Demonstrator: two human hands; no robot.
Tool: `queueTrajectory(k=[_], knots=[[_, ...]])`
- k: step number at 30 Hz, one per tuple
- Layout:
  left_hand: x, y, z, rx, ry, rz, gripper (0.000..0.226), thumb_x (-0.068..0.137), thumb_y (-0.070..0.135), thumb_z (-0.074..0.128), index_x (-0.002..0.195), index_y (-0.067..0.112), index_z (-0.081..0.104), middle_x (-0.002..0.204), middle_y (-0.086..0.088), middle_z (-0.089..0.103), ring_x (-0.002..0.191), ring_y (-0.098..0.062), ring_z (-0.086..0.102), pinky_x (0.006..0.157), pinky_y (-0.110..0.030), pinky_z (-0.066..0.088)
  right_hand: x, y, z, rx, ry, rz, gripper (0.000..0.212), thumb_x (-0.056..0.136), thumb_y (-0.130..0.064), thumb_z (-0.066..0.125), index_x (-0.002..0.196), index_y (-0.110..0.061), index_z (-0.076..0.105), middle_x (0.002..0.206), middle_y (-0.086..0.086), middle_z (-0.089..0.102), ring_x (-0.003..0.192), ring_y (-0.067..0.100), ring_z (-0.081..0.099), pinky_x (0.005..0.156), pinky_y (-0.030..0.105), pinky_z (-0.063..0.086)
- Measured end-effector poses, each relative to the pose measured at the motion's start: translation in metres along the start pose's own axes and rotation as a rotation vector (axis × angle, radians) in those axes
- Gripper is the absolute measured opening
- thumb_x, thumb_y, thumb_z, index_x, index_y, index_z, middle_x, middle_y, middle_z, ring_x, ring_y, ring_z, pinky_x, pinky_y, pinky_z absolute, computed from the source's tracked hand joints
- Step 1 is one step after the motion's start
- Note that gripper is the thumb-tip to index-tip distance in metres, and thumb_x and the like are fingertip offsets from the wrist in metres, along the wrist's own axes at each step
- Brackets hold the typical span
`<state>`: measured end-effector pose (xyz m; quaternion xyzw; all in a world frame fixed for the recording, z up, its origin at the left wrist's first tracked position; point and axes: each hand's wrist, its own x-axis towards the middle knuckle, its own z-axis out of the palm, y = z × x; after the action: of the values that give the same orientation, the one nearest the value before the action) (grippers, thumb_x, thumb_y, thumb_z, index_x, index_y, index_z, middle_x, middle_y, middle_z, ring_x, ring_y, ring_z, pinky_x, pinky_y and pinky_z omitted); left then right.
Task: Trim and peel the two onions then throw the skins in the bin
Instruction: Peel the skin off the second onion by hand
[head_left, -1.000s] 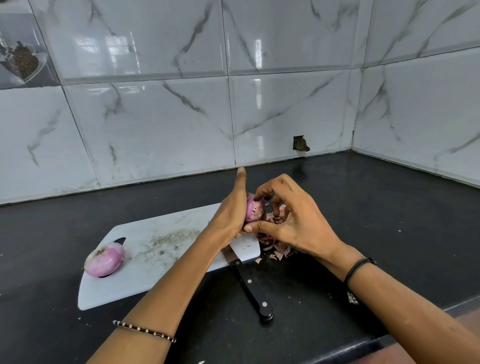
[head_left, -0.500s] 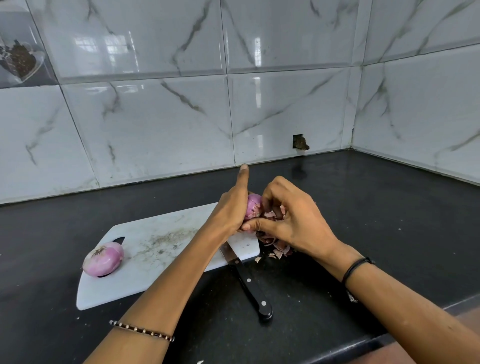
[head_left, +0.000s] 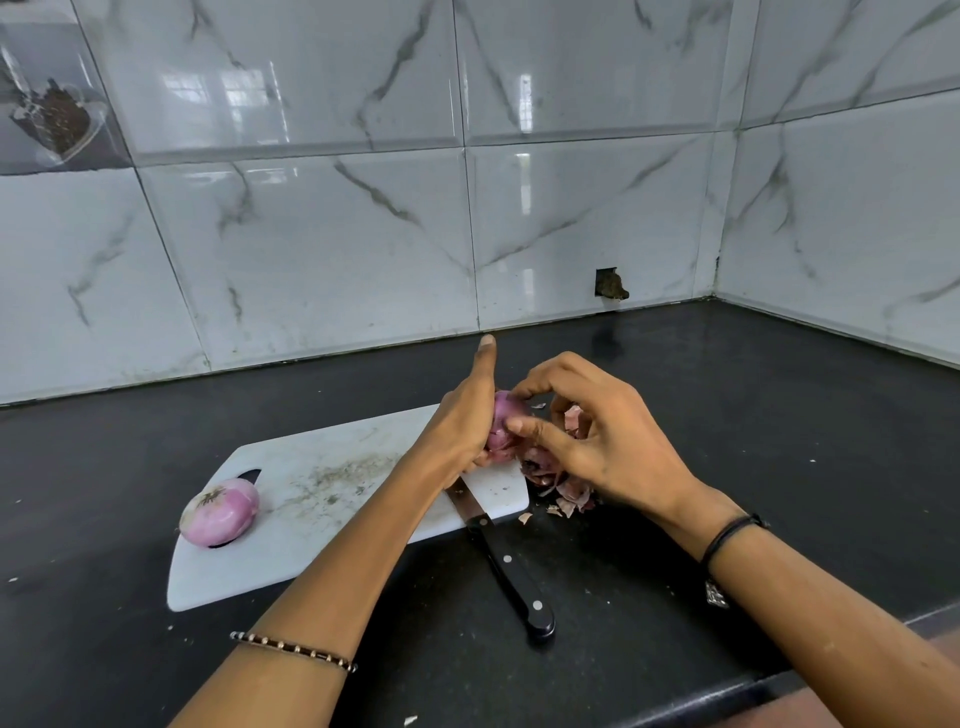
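Since half a second ago the right hand (head_left: 613, 447) has loosened its curl. Its outer fingers now fan apart, while thumb and forefinger pinch at the skin of the held onion (head_left: 501, 423). The left hand (head_left: 462, 421) clasps that bulb from the left, forefinger straight up, just above the right edge of the cutting board (head_left: 332, 499). The second onion (head_left: 219, 512) lies at the board's left end over the handle slot and looks peeled, so I judge the task past halfway. This bulb still carries loose purple skin, and the skins (head_left: 563, 488) heaped on the counter (head_left: 779, 415) just off the board's right edge are not yet binned. No bin shows. The knife (head_left: 511, 571) lies idle, blade on the board's near right corner, handle on the black counter. White veined tiles back the corner, one with a small broken hole (head_left: 610, 284).
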<state>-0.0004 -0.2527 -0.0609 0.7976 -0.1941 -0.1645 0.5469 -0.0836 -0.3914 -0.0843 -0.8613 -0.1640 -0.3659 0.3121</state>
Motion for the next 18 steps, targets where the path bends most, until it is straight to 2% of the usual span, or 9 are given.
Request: queueTrajectory(k=[3, 4, 5, 6, 8, 11, 14, 18], knots=[[0.0032, -0.0018, -0.0019, -0.015, -0.002, -0.025, 0.088, 0.093, 0.081, 0.008, 0.099, 0.01, 0.061, 0.041, 0.006, 0.041, 0.027, -0.006, 0.03, 0.034, -0.014, 0.024, 0.0003, 0.0005, 0.0, -0.03, 0.017, -0.032, 0.013, 0.095, -0.013, 0.071, 0.107, -0.018, 0.072, 0.106, -0.014, 0.063, 0.092, 0.01, 0.064, 0.08, 0.025, 0.052], [0.004, -0.0023, -0.0019, -0.033, -0.007, -0.034, 0.089, 0.092, 0.082, 0.008, 0.098, 0.01, 0.062, 0.042, 0.005, 0.04, 0.028, -0.007, 0.029, 0.034, -0.015, 0.022, 0.0005, 0.0005, -0.0002, -0.039, 0.016, -0.038, 0.012, 0.096, -0.013, 0.069, 0.106, -0.019, 0.072, 0.104, -0.013, 0.062, 0.094, 0.01, 0.063, 0.08, 0.027, 0.052], [0.004, -0.0024, -0.0019, -0.06, -0.016, -0.045, 0.09, 0.092, 0.082, 0.008, 0.089, 0.015, 0.067, 0.043, 0.004, 0.037, 0.03, -0.008, 0.026, 0.035, -0.017, 0.02, 0.0007, 0.0006, 0.0, -0.046, 0.01, -0.038, 0.011, 0.096, -0.012, 0.068, 0.105, -0.019, 0.071, 0.103, -0.013, 0.062, 0.093, 0.011, 0.063, 0.079, 0.03, 0.052], [0.0044, -0.0031, -0.002, -0.09, -0.026, -0.058, 0.089, 0.092, 0.082, 0.008, 0.069, 0.021, 0.068, 0.046, 0.002, 0.035, 0.031, -0.009, 0.023, 0.036, -0.018, 0.018, 0.0005, 0.0007, 0.0001, -0.05, 0.0, -0.036, 0.011, 0.097, -0.013, 0.067, 0.104, -0.02, 0.07, 0.103, -0.013, 0.061, 0.093, 0.012, 0.062, 0.079, 0.033, 0.052], [0.0046, -0.003, -0.0039, -0.139, -0.029, -0.088, 0.09, 0.093, 0.082, 0.009, 0.045, 0.023, 0.058, 0.049, -0.001, 0.033, 0.033, -0.009, 0.02, 0.036, -0.018, 0.015, -0.0001, 0.0011, 0.0004, -0.056, -0.013, -0.032, 0.01, 0.097, -0.014, 0.065, 0.104, -0.021, 0.069, 0.103, -0.013, 0.059, 0.094, 0.012, 0.062, 0.078, 0.035, 0.052], [0.008, -0.0035, -0.0071, -0.181, -0.014, -0.133, 0.084, 0.092, 0.083, 0.01, 0.051, 0.017, 0.043, 0.052, -0.003, 0.032, 0.033, -0.009, 0.018, 0.035, -0.017, 0.013, -0.0013, 0.0005, -0.0001, -0.058, -0.027, -0.021, 0.009, 0.098, -0.016, 0.064, 0.103, -0.023, 0.067, 0.103, -0.014, 0.056, 0.094, 0.012, 0.061, 0.078, 0.036, 0.052], [0.009, -0.0027, -0.0079, -0.232, -0.009, -0.148, 0.08, 0.094, 0.08, 0.011, 0.058, 0.016, 0.042, 0.052, -0.003, 0.033, 0.032, -0.009, 0.017, 0.035, -0.015, 0.012, -0.0023, -0.0008, -0.001, -0.059, -0.046, -0.003, 0.009, 0.098, -0.018, 0.062, 0.101, -0.027, 0.064, 0.103, -0.016, 0.054, 0.092, 0.011, 0.059, 0.076, 0.038, 0.052], [0.0061, 0.0008, -0.0091, -0.314, 0.018, -0.149, 0.083, 0.099, 0.073, 0.014, 0.045, 0.015, 0.038, 0.042, -0.001, 0.034, 0.03, -0.009, 0.017, 0.033, -0.015, 0.013, -0.0039, -0.0024, -0.0023, -0.077, -0.094, 0.016, 0.01, 0.098, -0.017, 0.058, 0.099, -0.027, 0.059, 0.101, -0.014, 0.052, 0.09, 0.01, 0.055, 0.072, 0.042, 0.051]])
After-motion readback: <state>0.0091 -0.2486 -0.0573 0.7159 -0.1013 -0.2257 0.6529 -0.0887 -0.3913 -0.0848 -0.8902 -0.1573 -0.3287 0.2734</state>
